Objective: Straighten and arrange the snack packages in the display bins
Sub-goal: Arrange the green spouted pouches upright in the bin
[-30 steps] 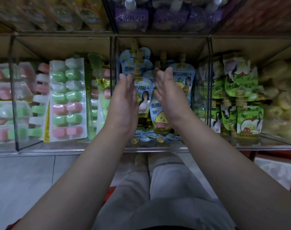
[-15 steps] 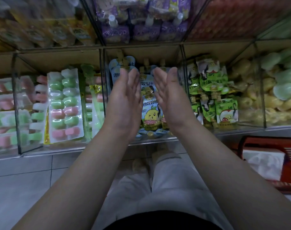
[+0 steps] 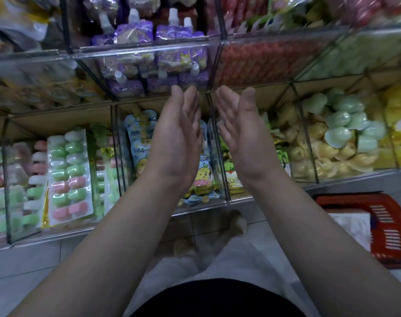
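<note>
Hovering before the clear display bins, the left hand (image 3: 176, 138) and right hand (image 3: 240, 131) face palm to palm, fingers straight, holding nothing and touching no package. Blue spouted juice pouches (image 3: 137, 138) stand in the middle lower bin (image 3: 201, 208) behind them, purple spouted pouches (image 3: 135, 33) in the bin above, and pink-and-green jelly trays (image 3: 66, 175) lie in the bin to the left. A red basket (image 3: 391, 225) sits on the floor at right.

Single head-worn wide view — forward and down, close over display bins (image 3: 57, 232)
</note>
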Available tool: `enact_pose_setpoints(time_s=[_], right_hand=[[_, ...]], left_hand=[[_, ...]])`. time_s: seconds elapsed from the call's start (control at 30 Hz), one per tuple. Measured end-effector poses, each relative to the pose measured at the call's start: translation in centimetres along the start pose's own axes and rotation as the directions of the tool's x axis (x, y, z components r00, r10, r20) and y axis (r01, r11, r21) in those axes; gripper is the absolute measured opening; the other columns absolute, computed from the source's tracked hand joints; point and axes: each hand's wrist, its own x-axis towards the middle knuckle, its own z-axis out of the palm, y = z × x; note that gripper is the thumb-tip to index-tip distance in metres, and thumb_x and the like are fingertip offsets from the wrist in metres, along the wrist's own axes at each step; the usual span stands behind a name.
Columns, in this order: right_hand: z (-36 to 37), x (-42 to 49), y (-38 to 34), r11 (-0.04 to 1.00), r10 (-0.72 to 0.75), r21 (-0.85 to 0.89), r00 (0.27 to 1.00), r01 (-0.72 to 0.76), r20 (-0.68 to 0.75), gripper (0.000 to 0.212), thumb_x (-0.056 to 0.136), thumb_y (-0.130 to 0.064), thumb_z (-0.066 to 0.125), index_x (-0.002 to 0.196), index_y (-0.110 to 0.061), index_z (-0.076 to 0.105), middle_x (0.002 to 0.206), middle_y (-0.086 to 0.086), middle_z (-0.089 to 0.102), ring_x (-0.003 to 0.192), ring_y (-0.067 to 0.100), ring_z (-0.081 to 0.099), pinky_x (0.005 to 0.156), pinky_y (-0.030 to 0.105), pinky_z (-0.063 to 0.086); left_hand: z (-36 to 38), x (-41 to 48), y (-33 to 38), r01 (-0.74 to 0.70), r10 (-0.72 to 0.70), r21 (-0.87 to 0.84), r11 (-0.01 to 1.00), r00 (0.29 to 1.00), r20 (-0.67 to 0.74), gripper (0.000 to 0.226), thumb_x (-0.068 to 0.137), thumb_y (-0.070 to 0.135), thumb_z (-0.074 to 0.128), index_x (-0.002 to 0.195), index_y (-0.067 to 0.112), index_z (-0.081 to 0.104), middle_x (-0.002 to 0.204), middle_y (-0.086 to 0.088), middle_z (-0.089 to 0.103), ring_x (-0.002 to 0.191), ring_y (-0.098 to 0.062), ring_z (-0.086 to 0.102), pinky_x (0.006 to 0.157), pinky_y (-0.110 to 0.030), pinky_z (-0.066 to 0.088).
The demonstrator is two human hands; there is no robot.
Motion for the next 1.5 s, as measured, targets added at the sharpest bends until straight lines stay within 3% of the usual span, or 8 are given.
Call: enact_pose_setpoints(time_s=[0.2,0.37,0.67,1.1,1.37,1.5], right_hand=[[-3.0,1.1,-2.8,0.999,-0.044,-0.001,0.999,0.044,0.003,0.08,0.084,-0.063,0.027,0.149,-0.018,0.039,0.153,-0.008,0.042,0.131,-0.005,0.041,0.105,0.019,0.034],[-5.5,2.7,-5.2,0.997,-0.081,-0.006,0.997,0.081,0.009,0.08,0.084,-0.062,0.027,0.149,-0.017,0.038,0.153,-0.006,0.041,0.138,0.0,0.039,0.116,0.027,0.03],[-9.2,6.3,-8.7,0.99,-0.139,0.011,0.989,0.138,0.049,0.076,0.087,-0.061,0.026,0.147,-0.017,0.041,0.145,-0.011,0.048,0.132,-0.003,0.043,0.111,0.024,0.032],[-12.4,11.9,-11.9,0.984,-0.176,0.017,0.982,0.175,0.074,0.08,0.09,-0.065,0.028,0.149,-0.012,0.036,0.153,-0.001,0.043,0.133,0.002,0.043,0.11,0.02,0.035],[-14.6,15.9,-14.2,0.988,-0.125,-0.097,0.991,0.12,-0.054,0.085,0.081,-0.069,0.029,0.15,-0.021,0.037,0.154,-0.007,0.041,0.137,0.004,0.039,0.118,0.033,0.028],[-15.4,17.9,-15.1,0.985,-0.115,-0.139,0.986,0.097,-0.122,0.076,0.091,-0.067,0.029,0.151,-0.02,0.036,0.153,-0.006,0.041,0.135,0.003,0.038,0.115,0.03,0.029]], left_hand=[[3.7,1.3,0.9,-0.038,0.038,-0.003,0.999,0.999,0.018,0.062,0.104,0.049,0.015,0.155,0.016,0.024,0.162,0.003,0.024,0.149,-0.011,0.018,0.119,-0.037,0.012],[6.8,2.8,1.8,-0.09,0.09,0.011,0.996,0.996,0.016,0.063,0.104,0.05,0.015,0.155,0.015,0.024,0.161,0.002,0.026,0.149,-0.012,0.02,0.123,-0.04,0.009],[11.1,6.3,2.9,-0.167,0.166,0.029,0.986,0.986,0.006,0.061,0.104,0.049,0.015,0.154,0.016,0.028,0.159,0.003,0.031,0.146,-0.009,0.026,0.121,-0.037,0.016],[14.6,12.2,4.4,-0.194,0.195,0.048,0.98,0.98,-0.041,0.06,0.104,0.048,0.018,0.154,0.015,0.029,0.158,0.0,0.034,0.145,-0.011,0.029,0.119,-0.033,0.022],[16.9,17.0,5.7,-0.142,0.145,0.08,0.987,0.989,-0.037,0.062,0.104,0.05,0.018,0.154,0.016,0.026,0.16,0.0,0.028,0.148,-0.013,0.024,0.12,-0.038,0.017],[17.6,20.3,6.4,-0.09,0.094,0.09,0.992,0.995,-0.036,0.063,0.103,0.051,0.02,0.155,0.015,0.024,0.162,-0.002,0.025,0.148,-0.015,0.022,0.119,-0.036,0.017]])
